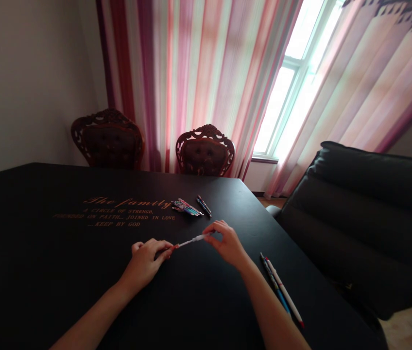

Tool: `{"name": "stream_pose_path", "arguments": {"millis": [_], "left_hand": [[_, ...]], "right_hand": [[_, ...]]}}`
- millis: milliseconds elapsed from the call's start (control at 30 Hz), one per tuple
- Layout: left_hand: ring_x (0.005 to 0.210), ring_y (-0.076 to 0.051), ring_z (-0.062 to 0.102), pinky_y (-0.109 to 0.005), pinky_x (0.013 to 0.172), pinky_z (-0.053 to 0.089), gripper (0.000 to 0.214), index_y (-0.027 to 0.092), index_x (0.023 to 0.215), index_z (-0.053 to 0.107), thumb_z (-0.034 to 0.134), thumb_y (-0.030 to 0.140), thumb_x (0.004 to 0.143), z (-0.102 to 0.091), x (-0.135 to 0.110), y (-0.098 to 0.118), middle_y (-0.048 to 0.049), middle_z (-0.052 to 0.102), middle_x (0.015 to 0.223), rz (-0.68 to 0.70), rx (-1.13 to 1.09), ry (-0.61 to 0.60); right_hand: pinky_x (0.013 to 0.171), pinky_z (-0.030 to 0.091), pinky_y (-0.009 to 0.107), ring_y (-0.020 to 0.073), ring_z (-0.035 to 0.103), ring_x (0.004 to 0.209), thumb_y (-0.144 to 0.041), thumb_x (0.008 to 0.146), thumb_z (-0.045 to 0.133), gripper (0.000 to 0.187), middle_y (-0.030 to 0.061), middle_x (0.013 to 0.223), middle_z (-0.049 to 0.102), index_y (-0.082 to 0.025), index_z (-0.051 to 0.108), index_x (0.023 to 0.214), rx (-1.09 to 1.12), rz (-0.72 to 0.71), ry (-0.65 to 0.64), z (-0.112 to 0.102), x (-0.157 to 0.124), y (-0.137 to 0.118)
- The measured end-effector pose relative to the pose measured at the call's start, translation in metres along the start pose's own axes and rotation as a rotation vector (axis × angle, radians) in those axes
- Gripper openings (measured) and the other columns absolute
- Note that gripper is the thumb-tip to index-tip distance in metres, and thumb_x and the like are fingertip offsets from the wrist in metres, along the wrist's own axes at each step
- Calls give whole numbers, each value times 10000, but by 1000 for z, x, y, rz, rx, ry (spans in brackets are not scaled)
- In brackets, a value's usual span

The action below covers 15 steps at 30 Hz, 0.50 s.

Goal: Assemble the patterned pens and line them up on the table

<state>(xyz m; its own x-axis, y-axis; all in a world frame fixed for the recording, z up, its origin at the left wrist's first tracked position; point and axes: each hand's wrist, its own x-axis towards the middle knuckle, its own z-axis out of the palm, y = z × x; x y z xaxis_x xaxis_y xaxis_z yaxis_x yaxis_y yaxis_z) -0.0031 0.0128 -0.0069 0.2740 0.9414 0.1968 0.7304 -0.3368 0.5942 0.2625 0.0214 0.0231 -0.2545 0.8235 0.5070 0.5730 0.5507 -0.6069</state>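
Note:
Above the middle of the black table, my left hand [151,257] is closed, thumb and fingers pinching a small red pen piece [175,247]. From it a thin pale pen refill [186,242] runs up to the right, into a whitish pen barrel [199,237]. The barrel's far end is pinched by my right hand [226,243], whose fingers partly cover it. Just beyond the right hand lie a bundle of patterned pens [187,207] and a dark pen [203,206]. Beside my right forearm rest a white pen with red ends [285,291] and a blue-and-dark pen [276,284].
The black table [45,272] carries gold lettering on its left half. Two carved chairs [205,154] stand at its far edge, before striped curtains [198,73]. On the right, a black padded seat [359,223] is near the table's side.

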Motion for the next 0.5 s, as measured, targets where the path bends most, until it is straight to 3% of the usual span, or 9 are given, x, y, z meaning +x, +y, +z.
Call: {"name": "stream_pose_path", "arguments": {"millis": [300, 500], "left_hand": [[936, -236, 607, -435, 901, 259, 200, 372, 992, 709, 543, 423, 893, 2, -3, 8, 13, 728, 951, 72, -29, -40], [892, -232, 621, -410, 885, 269, 203, 371, 969, 730, 568, 445, 872, 4, -2, 3, 20, 732, 887, 62, -70, -11]], "right_hand": [[776, 433, 311, 183, 580, 827, -173, 802, 734, 70, 8, 825, 689, -218, 704, 846, 12, -41, -53, 23, -4, -13], [745, 448, 292, 177, 599, 811, -171, 782, 758, 91, 7, 823, 696, -223, 716, 844, 77, -24, -9, 25, -5, -14]]}}
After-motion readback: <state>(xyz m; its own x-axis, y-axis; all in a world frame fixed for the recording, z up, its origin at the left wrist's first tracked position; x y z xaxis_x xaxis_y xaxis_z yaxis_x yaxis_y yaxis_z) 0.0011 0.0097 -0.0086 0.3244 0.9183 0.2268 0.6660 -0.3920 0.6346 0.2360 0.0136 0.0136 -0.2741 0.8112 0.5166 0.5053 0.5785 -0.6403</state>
